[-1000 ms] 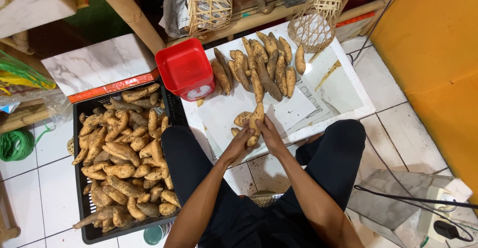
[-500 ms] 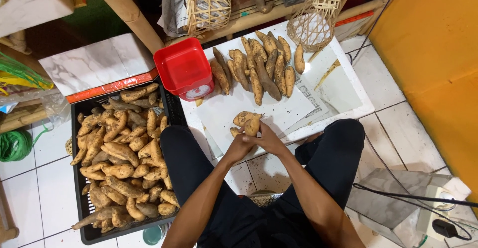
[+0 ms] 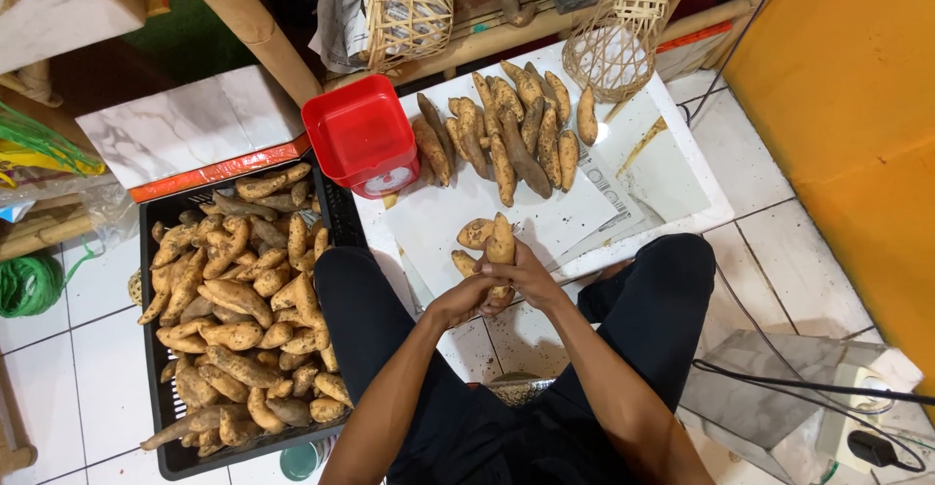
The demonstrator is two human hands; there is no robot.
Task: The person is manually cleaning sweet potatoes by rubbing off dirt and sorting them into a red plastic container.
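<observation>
head view: both hands meet over the near edge of the white sheet (image 3: 672,168), the left hand (image 3: 466,298) and right hand (image 3: 526,276) closed together around one sweet potato (image 3: 501,243) that stands upright. two more sweet potatoes (image 3: 474,234) lie just left of it, a red tub (image 3: 362,139) sits far left, and a black crate (image 3: 156,214) of roots lies left.

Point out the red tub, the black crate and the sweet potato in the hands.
red tub (image 3: 356,134), head view, on its inner floor.
black crate (image 3: 153,214), head view, on its top left rim.
sweet potato (image 3: 501,242), head view, on the upper end above the fingers.
</observation>
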